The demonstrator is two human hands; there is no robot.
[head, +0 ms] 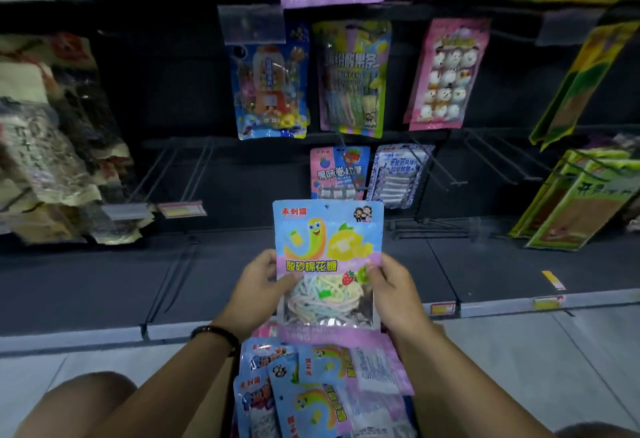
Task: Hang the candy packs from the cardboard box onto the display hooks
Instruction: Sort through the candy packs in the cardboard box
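Centre frame, the left hand and right hand each grip a side of an upright blue candy pack; more packs lie heaped below, probably in the box; bare display hooks stand mid-left.

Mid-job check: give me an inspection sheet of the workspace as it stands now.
Surface: dark shelf, bare; price tags on its front edge.
Job's things: one candy pack held upright; more packs piled below; box hidden.
Hooks: empty hooks lower left, others lower right.
Clutter: nothing seen.
Hands: left hand and right hand grip the pack's sides.
Cables: nothing seen.
Surroundings: hung packs above; tiled floor.
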